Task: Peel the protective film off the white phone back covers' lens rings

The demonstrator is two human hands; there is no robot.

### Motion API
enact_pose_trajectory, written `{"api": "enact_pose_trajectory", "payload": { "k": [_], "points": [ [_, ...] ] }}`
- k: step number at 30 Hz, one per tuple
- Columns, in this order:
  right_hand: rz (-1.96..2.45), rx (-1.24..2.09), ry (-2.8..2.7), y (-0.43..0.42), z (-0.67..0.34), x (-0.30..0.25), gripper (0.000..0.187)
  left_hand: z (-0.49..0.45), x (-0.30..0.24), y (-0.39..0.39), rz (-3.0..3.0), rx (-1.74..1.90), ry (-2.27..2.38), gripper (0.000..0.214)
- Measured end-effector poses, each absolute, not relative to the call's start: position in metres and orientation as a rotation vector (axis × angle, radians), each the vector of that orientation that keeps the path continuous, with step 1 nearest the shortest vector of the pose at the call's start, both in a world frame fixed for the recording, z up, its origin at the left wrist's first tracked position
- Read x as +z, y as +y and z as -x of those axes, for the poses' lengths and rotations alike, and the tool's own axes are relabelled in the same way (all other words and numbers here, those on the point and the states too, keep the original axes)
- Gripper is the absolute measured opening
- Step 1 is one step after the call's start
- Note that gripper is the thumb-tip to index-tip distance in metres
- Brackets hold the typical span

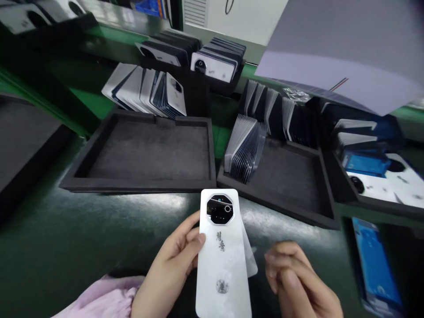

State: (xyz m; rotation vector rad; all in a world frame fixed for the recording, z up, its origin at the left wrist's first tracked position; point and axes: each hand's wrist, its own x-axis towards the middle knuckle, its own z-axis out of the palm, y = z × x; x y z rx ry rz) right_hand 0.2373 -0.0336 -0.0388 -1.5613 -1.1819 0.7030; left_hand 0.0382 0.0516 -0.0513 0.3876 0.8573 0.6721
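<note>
My left hand (172,269) grips a white phone back cover (223,260) by its left edge, low in the middle of the view. The cover has an octagonal camera cut-out at the top and dark printed marks on its face. A thin clear film (251,256) sticks out from behind its right side. My right hand (298,278) hovers just right of the cover, fingers curled loosely, touching nothing that I can see.
A black foam tray (145,181) lies ahead with white covers (145,90) leaning behind it. A second tray (291,194) to the right holds rows of upright clear sheets (245,148). More covers fill racks (215,62) at the back. Blue-filmed parts (374,260) lie at right.
</note>
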Motion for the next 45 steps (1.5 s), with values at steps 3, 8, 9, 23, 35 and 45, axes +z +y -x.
{"api": "enact_pose_trajectory", "payload": {
  "k": [3,8,9,23,35,45],
  "points": [
    [1.558,0.956,-0.884,-0.033,-0.239,-0.042,0.016,-0.036,-0.056,0.045,-0.609,0.601,0.923,0.063],
    [1.562,1.005,-1.086,-0.031,-0.234,-0.040,0.021,-0.038,-0.053,0.041,-1.086,0.504,0.886,0.032],
    [1.579,0.980,-1.142,-0.031,-0.233,-0.041,0.025,-0.039,-0.052,0.041,-1.130,0.496,0.859,0.033],
    [1.680,0.514,-1.271,-0.031,-0.234,-0.033,0.012,-0.037,-0.051,0.038,-1.164,0.488,0.902,0.033],
    [1.833,0.762,-1.109,-0.030,-0.237,-0.041,0.009,-0.038,-0.050,0.031,-0.869,0.408,0.924,0.067],
    [1.885,0.701,-1.157,-0.033,-0.236,-0.043,0.012,-0.039,-0.048,0.033,-0.871,0.438,0.903,0.051]
  ]
}}
